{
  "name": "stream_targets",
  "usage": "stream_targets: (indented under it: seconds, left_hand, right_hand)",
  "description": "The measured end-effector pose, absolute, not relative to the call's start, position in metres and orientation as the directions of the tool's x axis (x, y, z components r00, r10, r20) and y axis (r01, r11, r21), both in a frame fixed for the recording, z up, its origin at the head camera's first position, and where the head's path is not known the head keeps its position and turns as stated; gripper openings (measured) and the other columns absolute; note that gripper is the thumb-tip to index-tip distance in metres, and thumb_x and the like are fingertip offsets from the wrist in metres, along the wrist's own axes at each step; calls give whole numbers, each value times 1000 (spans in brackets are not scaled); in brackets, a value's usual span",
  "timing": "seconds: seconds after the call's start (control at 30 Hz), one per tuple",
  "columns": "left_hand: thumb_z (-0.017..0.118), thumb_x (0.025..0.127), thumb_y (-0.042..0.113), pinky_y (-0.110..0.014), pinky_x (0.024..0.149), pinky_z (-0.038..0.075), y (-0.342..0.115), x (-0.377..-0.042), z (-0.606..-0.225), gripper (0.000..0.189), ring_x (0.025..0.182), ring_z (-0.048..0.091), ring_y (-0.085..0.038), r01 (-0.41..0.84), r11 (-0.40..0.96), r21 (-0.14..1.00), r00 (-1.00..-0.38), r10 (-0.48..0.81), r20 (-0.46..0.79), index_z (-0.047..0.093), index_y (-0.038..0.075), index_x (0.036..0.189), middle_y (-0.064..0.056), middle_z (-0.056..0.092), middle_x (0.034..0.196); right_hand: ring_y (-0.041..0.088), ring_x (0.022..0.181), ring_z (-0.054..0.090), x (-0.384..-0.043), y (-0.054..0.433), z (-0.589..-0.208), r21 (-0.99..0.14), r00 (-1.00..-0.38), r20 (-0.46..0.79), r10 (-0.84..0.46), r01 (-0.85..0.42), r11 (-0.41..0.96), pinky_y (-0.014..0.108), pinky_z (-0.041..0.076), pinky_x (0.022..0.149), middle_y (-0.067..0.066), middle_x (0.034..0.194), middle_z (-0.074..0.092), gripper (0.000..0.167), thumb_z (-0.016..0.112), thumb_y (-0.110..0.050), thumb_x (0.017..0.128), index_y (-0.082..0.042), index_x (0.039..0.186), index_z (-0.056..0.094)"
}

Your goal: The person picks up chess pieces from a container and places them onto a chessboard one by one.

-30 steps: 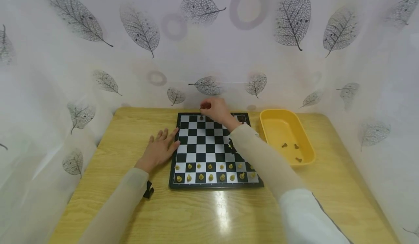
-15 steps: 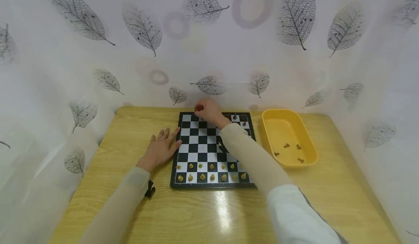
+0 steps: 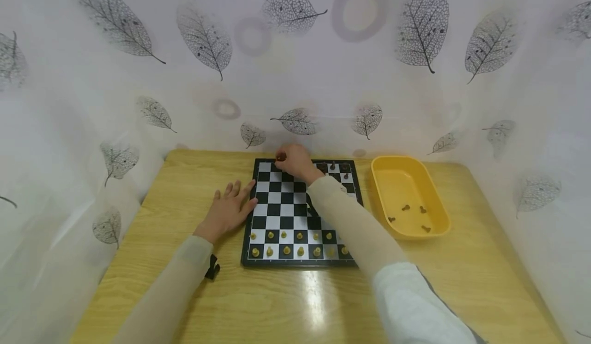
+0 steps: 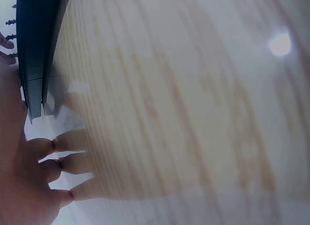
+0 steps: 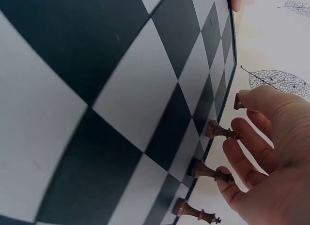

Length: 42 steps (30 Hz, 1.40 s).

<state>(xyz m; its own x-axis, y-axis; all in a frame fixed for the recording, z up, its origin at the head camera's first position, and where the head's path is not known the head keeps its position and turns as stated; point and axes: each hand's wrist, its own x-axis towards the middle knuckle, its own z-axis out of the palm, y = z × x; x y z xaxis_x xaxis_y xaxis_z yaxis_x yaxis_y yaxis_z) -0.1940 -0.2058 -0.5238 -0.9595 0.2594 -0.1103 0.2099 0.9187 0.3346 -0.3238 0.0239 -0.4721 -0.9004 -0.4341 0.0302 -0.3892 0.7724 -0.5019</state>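
Observation:
A black-and-white chessboard lies on the wooden table. At its far edge, my right hand pinches a small dark brown chess piece between thumb and forefinger; its top is hidden by the fingers. Beside that hand in the right wrist view, a bishop-like brown piece, another brown piece and a king stand in a row. The loosely bent other fingers are near them. My left hand lies spread at the board's left edge, fingertips touching it. Yellow chess pieces stand in two near rows.
A yellow tray right of the board holds several small brown pieces. More brown pieces stand at the board's far right corner. Behind the table hangs a white leaf-printed curtain. My right sleeve covers the board's near right part.
My right hand has shifted left along the board's far edge and come slightly lower. Its sleeve moved left too, uncovering brown pieces at far right and one more in the tray. The left hand stayed.

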Motion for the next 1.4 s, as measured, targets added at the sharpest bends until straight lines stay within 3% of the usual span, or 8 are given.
stream_targets:
  seconds: [0.37,1.4]
  left_hand:
    - [30,111,61,-76,126,11,-205,-193,-523,69,160,16,-52,203,917,343,-959,257,-120,18,29,170,-27,17,173]
    - [29,110,63,-76,125,14,-206,-194,-522,70,159,20,-51,213,919,332,-959,261,-108,19,28,170,-27,19,172]
  right_hand:
    - [24,110,70,-327,21,-486,-435,-910,30,-413,-384,815,40,57,99,6,117,77,21,76,-24,98,-12,115,80]
    - [23,106,70,-327,18,-486,-468,-923,-24,-383,-328,820,39,58,95,6,116,76,23,75,-24,100,-11,118,78]
